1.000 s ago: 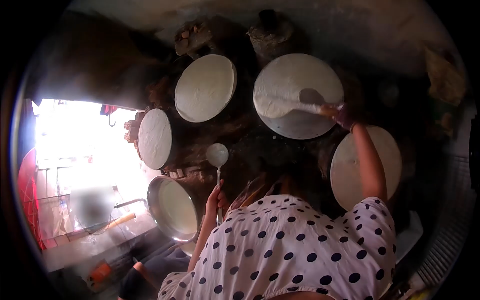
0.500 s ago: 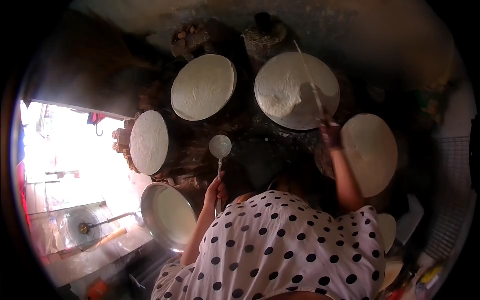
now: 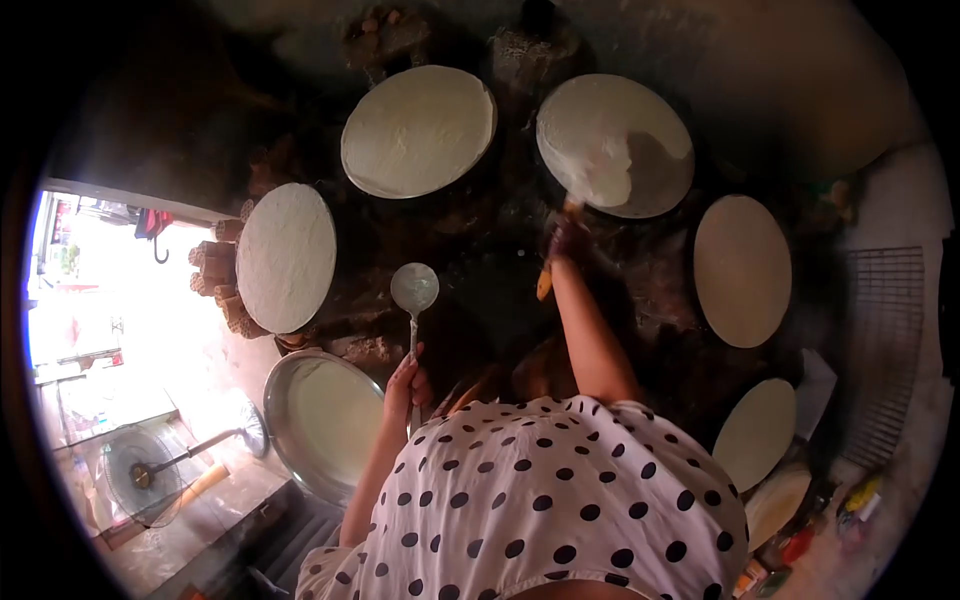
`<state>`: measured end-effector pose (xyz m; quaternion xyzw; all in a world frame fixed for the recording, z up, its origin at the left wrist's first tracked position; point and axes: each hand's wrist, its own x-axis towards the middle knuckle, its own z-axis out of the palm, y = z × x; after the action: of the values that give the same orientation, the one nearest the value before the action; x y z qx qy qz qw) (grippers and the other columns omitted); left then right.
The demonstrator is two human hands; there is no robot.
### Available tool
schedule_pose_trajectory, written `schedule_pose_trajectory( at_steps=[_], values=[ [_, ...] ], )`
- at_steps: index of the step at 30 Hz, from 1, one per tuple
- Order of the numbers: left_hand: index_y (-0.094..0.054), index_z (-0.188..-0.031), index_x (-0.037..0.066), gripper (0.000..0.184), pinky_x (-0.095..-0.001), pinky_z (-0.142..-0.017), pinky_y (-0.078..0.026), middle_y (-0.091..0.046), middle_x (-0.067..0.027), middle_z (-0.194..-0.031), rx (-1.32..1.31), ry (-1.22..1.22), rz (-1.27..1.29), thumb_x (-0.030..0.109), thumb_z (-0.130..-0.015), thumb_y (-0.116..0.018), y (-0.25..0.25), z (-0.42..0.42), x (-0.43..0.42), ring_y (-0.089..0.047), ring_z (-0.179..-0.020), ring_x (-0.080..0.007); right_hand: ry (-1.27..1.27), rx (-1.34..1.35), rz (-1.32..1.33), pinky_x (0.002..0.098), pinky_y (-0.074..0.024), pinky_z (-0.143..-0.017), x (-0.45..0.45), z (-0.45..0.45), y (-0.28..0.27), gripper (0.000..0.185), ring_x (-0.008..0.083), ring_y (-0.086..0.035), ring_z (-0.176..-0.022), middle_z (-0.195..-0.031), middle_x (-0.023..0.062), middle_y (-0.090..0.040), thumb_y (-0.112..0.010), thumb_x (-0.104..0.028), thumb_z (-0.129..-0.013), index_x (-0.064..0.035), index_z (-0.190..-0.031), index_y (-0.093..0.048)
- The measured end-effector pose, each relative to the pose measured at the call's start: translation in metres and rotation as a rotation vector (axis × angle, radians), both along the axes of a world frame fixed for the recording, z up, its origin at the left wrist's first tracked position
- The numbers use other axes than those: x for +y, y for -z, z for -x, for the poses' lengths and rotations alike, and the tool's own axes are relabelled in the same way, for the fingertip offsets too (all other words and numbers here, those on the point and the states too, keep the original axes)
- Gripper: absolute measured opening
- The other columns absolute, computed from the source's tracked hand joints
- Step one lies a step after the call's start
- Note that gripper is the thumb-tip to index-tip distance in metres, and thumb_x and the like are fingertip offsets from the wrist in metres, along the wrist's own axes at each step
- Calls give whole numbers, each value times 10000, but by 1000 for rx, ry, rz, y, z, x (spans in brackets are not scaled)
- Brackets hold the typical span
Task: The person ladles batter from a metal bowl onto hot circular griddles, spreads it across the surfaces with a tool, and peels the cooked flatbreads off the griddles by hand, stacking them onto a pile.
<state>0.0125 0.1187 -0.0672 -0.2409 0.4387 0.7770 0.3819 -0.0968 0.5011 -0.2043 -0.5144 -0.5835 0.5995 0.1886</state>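
The left hand (image 3: 408,384) grasps a ladle (image 3: 414,289), left of frame centre; the right hand (image 3: 568,240) clasps a wooden-handled spreader (image 3: 544,284) at the upper-right griddle (image 3: 662,172). Both seem light, stiff, best held by handles; the batter (image 3: 588,128), probably soft.

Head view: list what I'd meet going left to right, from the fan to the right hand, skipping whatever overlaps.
Fan → metal basin of white mixture → left hand holding the ladle → right hand gripping an orange-handled tool.
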Motion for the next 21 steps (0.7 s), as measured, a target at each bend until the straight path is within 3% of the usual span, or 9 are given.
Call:
schedule_pose_trajectory(
  at_steps=[1, 3, 6, 7, 12, 16, 18, 19, 21],
  values=[
    [-477, -1318, 193, 341, -243, -357, -309, -353, 47, -590, 2, 4, 11, 218, -987, -400, -4, 0, -5, -309, -381, -81, -5, 5, 46, 375, -418, -390, -5, 22, 21, 307, 212, -547, -408, -529, 41, -558, -597, -358, -837, -92, -684, -584],
    [-471, -1325, 207, 348, -248, -357, -317, -358, 48, -592, -61, 9, 55, 227, -984, -406, -13, 2, -7, -321, -387, -80, -55, -116, 372, 354, -385, -356, -37, 24, -63, 279, 194, -515, -376, -492, 17, -515, -604, -329, -824, -111, -656, -559],
    [-457, -1341, 220, 361, -251, -363, -332, -360, 50, -595, -35, 36, -29, 232, -982, -412, -2, 5, -19, -338, -395, -78, -126, 204, 615, 347, -368, -345, -11, -14, -15, 259, 200, -506, -365, -485, 24, -506, -588, -308, -831, -103, -676, -559],
    [-457, -1341, 220, 361, -251, -363, -332, -360, 50, -595, -41, 45, -43, 232, -982, -412, 0, 6, -21, -338, -395, -78, 10, -106, 255, 348, -333, -315, -19, -24, -53, 237, 202, -464, -331, -468, 36, -468, -567, -282, -848, -81, -723, -554],
    [-433, -1364, 193, 381, -242, -368, -341, -355, 52, -610, 19, 57, -158, 232, -986, -407, 7, 13, -15, -351, -401, -70, 66, -74, 137, 341, -336, -313, 58, -104, -31, 285, 186, -481, -337, -461, 39, -477, -605, -282, -823, -67, -642, -564],
    [-444, -1357, 179, 372, -239, -368, -343, -357, 50, -608, 11, 60, -104, 238, -992, -404, -8, 17, 6, -352, -399, -69, 213, 27, 336, 354, -349, -322, 92, -95, -59, 295, 201, -496, -348, -530, 57, -549, -629, -284, -790, -38, -642, -564],
    [-451, -1343, 171, 363, -243, -375, -331, -345, 43, -603, -18, 67, -129, 232, -987, -409, -9, 19, 16, -339, -404, -76, 109, 213, 384, 375, -366, -347, 66, -71, -66, 196, 208, -515, -388, -504, 55, -506, -648, -266, -767, -95, -707, -575],
    [-458, -1329, 162, 355, -246, -381, -320, -332, 35, -597, -51, 60, -156, 227, -983, -413, -10, 20, 21, -326, -408, -82, -71, 43, 279, 375, -372, -350, 51, -66, -61, 201, 206, -516, -387, -511, 58, -519, -644, -281, -776, -90, -743, -591],
    [-465, -1321, 160, 347, -242, -383, -320, -331, 36, -597, -53, 90, -133, 228, -986, -410, -16, 21, 32, -326, -409, -82, -266, -66, 631, 363, -381, -351, 35, -76, -52, 237, 193, -527, -392, -534, 62, -559, -634, -324, -802, -88, -785, -642]
  ],
)
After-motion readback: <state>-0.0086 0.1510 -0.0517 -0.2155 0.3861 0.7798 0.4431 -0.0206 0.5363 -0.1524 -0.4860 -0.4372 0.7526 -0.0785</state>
